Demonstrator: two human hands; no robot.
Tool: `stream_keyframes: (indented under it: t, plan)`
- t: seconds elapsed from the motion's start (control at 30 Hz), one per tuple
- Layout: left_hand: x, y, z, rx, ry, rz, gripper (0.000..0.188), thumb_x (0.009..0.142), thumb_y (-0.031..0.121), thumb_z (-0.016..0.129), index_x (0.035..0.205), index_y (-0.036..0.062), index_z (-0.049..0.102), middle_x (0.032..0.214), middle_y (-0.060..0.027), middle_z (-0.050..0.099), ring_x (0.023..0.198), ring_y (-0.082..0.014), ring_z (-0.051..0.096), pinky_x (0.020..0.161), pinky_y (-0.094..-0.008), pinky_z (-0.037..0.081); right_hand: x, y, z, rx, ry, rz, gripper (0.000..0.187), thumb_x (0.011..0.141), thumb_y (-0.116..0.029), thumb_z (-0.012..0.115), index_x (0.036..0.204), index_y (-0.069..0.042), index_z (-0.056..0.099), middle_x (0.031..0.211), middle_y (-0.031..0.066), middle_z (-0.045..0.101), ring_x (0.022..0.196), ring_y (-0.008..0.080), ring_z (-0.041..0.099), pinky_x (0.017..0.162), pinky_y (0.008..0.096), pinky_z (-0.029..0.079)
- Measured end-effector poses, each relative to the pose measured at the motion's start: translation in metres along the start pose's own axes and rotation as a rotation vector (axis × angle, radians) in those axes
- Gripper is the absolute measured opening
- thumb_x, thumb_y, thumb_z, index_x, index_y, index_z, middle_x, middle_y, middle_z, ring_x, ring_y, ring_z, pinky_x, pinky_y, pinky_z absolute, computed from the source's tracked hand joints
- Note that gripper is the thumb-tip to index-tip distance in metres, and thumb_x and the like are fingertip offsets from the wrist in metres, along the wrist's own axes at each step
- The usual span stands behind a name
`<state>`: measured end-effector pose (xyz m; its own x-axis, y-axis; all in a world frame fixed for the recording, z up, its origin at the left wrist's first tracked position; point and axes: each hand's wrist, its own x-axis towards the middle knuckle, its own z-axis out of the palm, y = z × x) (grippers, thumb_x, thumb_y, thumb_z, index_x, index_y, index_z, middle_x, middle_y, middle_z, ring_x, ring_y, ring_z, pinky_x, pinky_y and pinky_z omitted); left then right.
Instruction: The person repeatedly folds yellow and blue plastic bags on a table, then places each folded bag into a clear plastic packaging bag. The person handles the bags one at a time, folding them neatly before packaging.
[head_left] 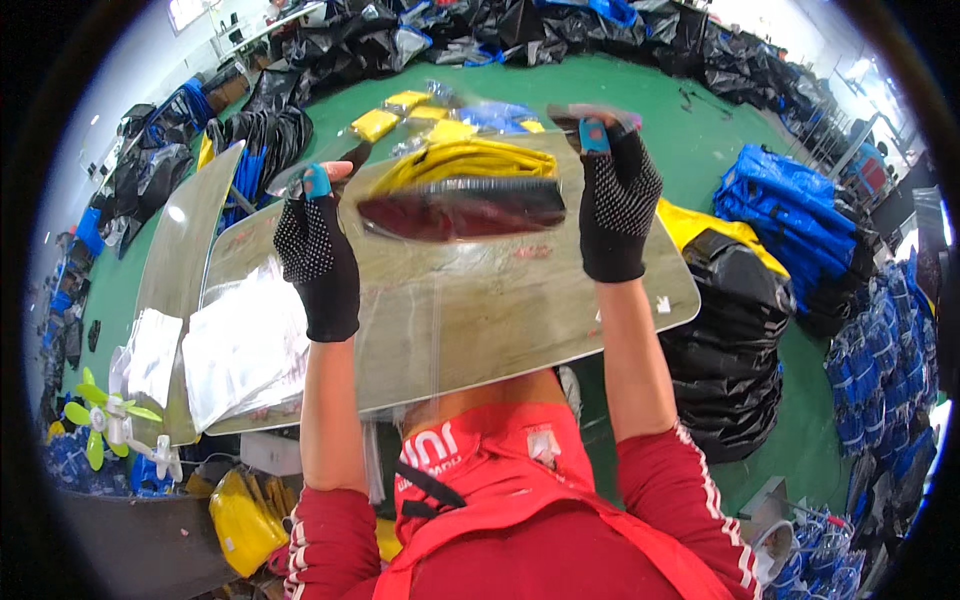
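A folded yellow and dark red bundle (465,205), apparently inside a clear plastic bag (560,118), is blurred by motion above the table. My left hand (318,250), in a black glove with white dots, pinches the bag's plastic at the left. Opposite it, my right hand (618,200), gloved the same way, grips the plastic at the right. Blue tape wraps a digit on each hand. Under the bundle lies the brownish tabletop (480,330) with rounded corners. How far the plastic reaches between my hands is hard to make out.
White sheets (250,345) cover the table's left part, near a green fan (100,415). Yellow packets (375,125) lie on the green floor beyond. Black bundles (725,340) and folded blue sheeting (790,215) stand at the right. A yellow bundle (245,520) sits lower left.
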<state>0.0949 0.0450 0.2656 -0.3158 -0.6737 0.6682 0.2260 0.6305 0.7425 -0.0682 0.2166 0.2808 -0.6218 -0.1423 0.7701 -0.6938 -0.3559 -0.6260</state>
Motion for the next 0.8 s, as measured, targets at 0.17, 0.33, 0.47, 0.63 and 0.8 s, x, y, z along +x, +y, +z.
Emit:
stream_keyframes:
  t: [0.17,0.33,0.47,0.63,0.8]
  plan:
    - [-0.014,0.006,-0.021,-0.116,0.090,-0.077,0.037,0.102,0.032,0.045,0.087,0.0023,0.061,0.071,-0.0058,0.060,0.063,-0.0125,0.058,0.061,-0.0257,0.045,-0.019,-0.005,-0.021,0.252,-0.079,0.144,0.014,0.100,-0.013,0.050,0.106,-0.004,0.059,0.084,0.0041,0.064,0.064,0.0078,0.060,0.057,0.0220,0.046]
    - [-0.047,-0.061,-0.022,-0.149,-0.274,-0.478,0.030,0.100,0.031,0.049,0.095,0.0054,0.065,0.071,-0.0005,0.059,0.058,-0.0104,0.056,0.055,-0.0228,0.042,-0.068,0.059,-0.038,-0.169,-0.414,0.563,0.011,0.095,-0.009,0.053,0.101,-0.006,0.061,0.073,0.0039,0.061,0.058,0.0107,0.057,0.054,0.0270,0.045]
    - [-0.089,-0.130,-0.013,-0.231,-0.208,-0.698,0.033,0.099,0.030,0.049,0.101,0.0014,0.066,0.087,-0.0116,0.068,0.074,-0.0195,0.067,0.069,-0.0308,0.054,-0.085,0.105,-0.017,-0.655,-0.491,0.635,0.011,0.088,-0.016,0.059,0.095,-0.009,0.065,0.084,0.0106,0.068,0.074,0.0269,0.066,0.064,0.0373,0.051]
    - [-0.104,-0.139,-0.017,-0.232,-0.224,-0.774,0.034,0.100,0.030,0.051,0.101,0.0001,0.067,0.096,-0.0075,0.069,0.077,-0.0165,0.064,0.073,-0.0304,0.051,-0.100,0.103,0.051,-0.374,-0.873,-0.276,0.016,0.079,-0.010,0.064,0.095,-0.012,0.068,0.086,0.0084,0.065,0.084,0.0298,0.061,0.073,0.0398,0.051]
    - [-0.093,-0.112,-0.027,-0.088,-0.376,-0.504,0.030,0.099,0.024,0.054,0.105,-0.0023,0.068,0.091,-0.0071,0.070,0.081,-0.0116,0.063,0.074,-0.0261,0.050,-0.096,0.104,0.096,-0.533,-1.095,-0.412,0.014,0.076,-0.023,0.068,0.086,-0.014,0.069,0.084,0.0078,0.064,0.083,0.0285,0.061,0.067,0.0408,0.053]
